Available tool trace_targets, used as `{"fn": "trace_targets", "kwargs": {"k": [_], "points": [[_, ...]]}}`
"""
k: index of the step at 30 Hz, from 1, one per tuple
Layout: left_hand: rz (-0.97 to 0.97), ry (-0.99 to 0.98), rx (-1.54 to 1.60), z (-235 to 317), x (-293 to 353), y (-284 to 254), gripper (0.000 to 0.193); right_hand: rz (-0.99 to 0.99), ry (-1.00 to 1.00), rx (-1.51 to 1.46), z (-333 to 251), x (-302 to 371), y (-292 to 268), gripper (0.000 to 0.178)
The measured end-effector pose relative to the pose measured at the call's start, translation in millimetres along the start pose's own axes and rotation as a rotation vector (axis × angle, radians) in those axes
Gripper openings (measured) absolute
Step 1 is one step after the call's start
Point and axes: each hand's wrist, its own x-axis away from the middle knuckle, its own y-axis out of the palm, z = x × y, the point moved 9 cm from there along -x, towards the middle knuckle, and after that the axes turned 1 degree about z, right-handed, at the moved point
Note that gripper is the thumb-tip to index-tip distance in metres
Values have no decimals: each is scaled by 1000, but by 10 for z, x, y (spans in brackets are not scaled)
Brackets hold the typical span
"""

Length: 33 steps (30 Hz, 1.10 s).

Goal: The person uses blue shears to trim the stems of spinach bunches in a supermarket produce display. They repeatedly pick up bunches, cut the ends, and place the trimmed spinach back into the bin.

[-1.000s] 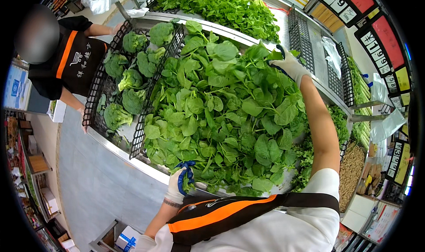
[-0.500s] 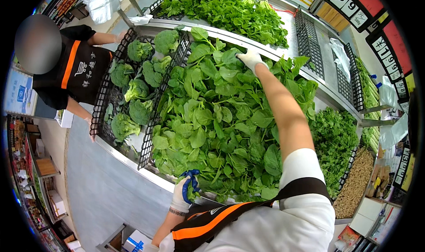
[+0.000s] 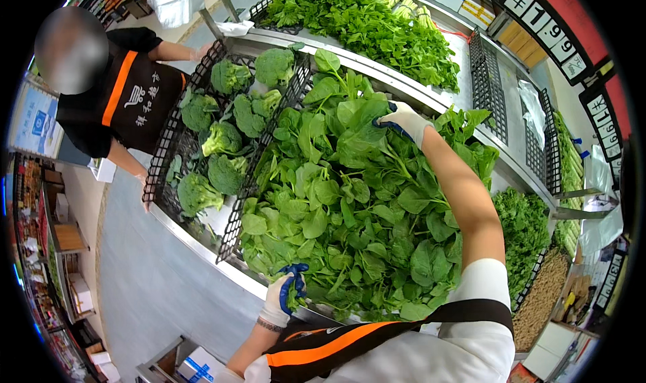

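Right hand [image 3: 404, 121], gloved in white with blue-coated fingers, lies far out across the heap of spinach [image 3: 350, 208], its fingers curled down onto a big dark leaf at the far, upper edge of the pile; from here I read it as closing on that leaf, though I cannot tell whether the leaf is truly pinched or only pressed. Left hand [image 3: 286, 295], in a matching glove, is down at the near rim of the display shelf [image 3: 202, 248], fingers folded around stems at the front edge of the same heap. Between the two hands runs the whole depth of the spinach, so the pile stretches away from me front to back, with my right arm laid along that line and the left hand much closer to my body. Just to the left, behind a black wire divider [image 3: 262, 154], sit heads of broccoli [image 3: 225, 141] in their own bay; beyond the far rail lie bunches of lighter leafy greens [image 3: 377, 26], and to the right a bay of curly greens [image 3: 525, 228]. Across the broccoli bay a co-worker in a black apron [image 3: 134, 100] with an orange stripe reaches toward its wire edge, well apart from my hands.
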Motion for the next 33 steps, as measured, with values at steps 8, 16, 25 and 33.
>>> {"fn": "trace_targets", "kwargs": {"k": [8, 16, 25, 33], "points": [[26, -36, 62, -86, -11, 64, 36, 605, -309, 233, -1493, 1651, -847, 65], [-42, -51, 19, -231, 0, 316, 41, 332, -333, 958, -1055, 1974, -257, 86], [-79, -84, 87, -339, 77, 162, 39, 335, -271, 631, -422, 2501, -37, 53], [-188, -80, 186, -278, 57, 428, 36, 466, -346, 658, -527, 2094, 68, 45]]}}
